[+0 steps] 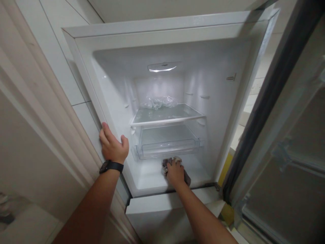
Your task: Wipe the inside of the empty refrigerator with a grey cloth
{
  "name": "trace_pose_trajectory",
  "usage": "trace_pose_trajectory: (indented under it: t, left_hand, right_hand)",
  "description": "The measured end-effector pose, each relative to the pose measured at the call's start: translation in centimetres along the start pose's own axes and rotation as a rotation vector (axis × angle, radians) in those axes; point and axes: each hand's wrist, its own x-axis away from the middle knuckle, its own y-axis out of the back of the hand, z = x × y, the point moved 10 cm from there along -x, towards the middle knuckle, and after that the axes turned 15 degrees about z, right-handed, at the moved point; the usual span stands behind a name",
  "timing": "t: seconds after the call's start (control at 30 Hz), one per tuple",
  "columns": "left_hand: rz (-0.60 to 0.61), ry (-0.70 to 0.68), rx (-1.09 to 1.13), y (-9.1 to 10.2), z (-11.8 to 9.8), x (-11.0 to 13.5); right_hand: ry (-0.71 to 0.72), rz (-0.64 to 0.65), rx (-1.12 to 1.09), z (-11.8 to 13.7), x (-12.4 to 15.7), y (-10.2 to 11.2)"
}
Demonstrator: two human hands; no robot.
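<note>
The refrigerator point(162, 30) in front of me stands open, with its white inside lit. My left hand point(114, 145), with a black watch point(111, 166) at the wrist, grips the left front edge, fingers round the outer side and thumb inward. Bunched under my right hand point(175, 174) is a grey-brown cloth point(187, 178). That hand is closed on it and presses it to the refrigerator floor point(152, 173), below the clear drawer point(170, 147). Part of the cloth is hidden by the fingers.
Crumpled clear plastic point(159, 101) lies on the glass shelf point(167, 115) above the drawer. The open door point(286, 135) with its dark gasket stands at the right. Below the compartment is a white lower front point(165, 205). A beige door frame point(50, 91) runs along the left.
</note>
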Motion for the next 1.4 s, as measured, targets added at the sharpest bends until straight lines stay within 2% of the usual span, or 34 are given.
trace_pose_trajectory:
  t: [0.1,0.23,0.3,0.37,0.43,0.53,0.63,0.8,0.9,1.0,1.13,1.4]
  left_hand:
    - [0.008,0.013,0.011,-0.1,0.2,0.0]
    - [0.009,0.018,0.021,-0.1,0.2,0.0]
    - [0.011,0.022,0.025,0.0,0.2,0.0]
    - [0.019,0.033,0.026,0.0,0.2,0.0]
    - [0.024,0.04,0.022,0.0,0.2,0.0]
    - [0.026,0.033,0.019,0.1,0.0,0.0]
    - [0.028,0.036,0.032,0.1,0.1,0.0]
    - [0.024,0.039,0.036,0.1,0.1,-0.1]
    - [0.018,0.031,0.027,0.1,0.1,0.0]
    - [0.008,0.023,0.017,0.2,0.0,0.0]
    - [0.016,0.026,0.021,0.1,-0.1,0.0]
    - [-0.003,0.025,0.014,0.2,-0.2,0.0]
  right_hand:
    - [0.141,0.046,-0.019,4.8,-0.1,-0.6]
    - [0.337,0.095,-0.052,10.5,1.9,-1.2]
    - [0.418,0.098,-0.065,12.2,3.4,-1.3]
    - [0.476,0.11,-0.08,13.0,4.7,-1.4]
    - [0.482,0.125,-0.097,12.4,5.5,-1.4]
    - [0.415,0.125,-0.112,9.4,5.6,-1.1]
    - [0.281,0.086,-0.103,4.2,4.8,-0.4]
    - [-0.066,0.016,-0.06,-6.5,2.8,1.0]
    - [-0.218,0.006,-0.061,-10.1,2.1,1.2]
    - [-0.271,-0.03,-0.061,-10.1,1.9,1.2]
    - [-0.279,-0.087,-0.057,-7.3,1.5,1.2]
    - [-0.071,0.006,-0.057,-0.9,-2.4,0.2]
